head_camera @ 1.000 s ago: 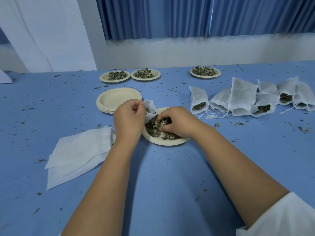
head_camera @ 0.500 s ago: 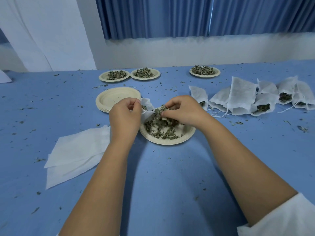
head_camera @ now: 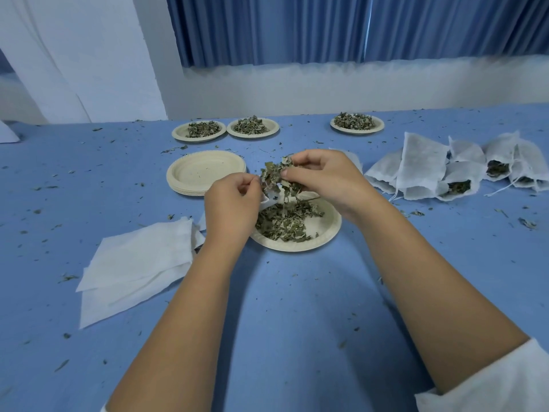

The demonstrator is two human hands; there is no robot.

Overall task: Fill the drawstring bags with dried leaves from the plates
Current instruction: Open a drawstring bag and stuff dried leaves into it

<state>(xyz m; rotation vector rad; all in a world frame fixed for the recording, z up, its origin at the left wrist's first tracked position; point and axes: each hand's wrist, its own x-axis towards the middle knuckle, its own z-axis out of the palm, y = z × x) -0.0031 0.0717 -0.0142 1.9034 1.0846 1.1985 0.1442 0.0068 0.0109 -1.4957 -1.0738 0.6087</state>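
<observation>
My left hand (head_camera: 231, 203) pinched the bag (head_camera: 269, 201), axis unclear to me; right hand (head_camera: 326, 176) gripped leaves (head_camera: 274, 175) above it, over the plate's (head_camera: 332, 233) far edge.

The left hand (head_camera: 231, 203) hides most of the drawstring bag (head_camera: 269, 201) it holds.

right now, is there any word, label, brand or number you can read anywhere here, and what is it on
None: no readable text shows anywhere.
The paper plates, the drawstring bags, the blue table cover and the curtain show no print, labels or numbers.
</observation>
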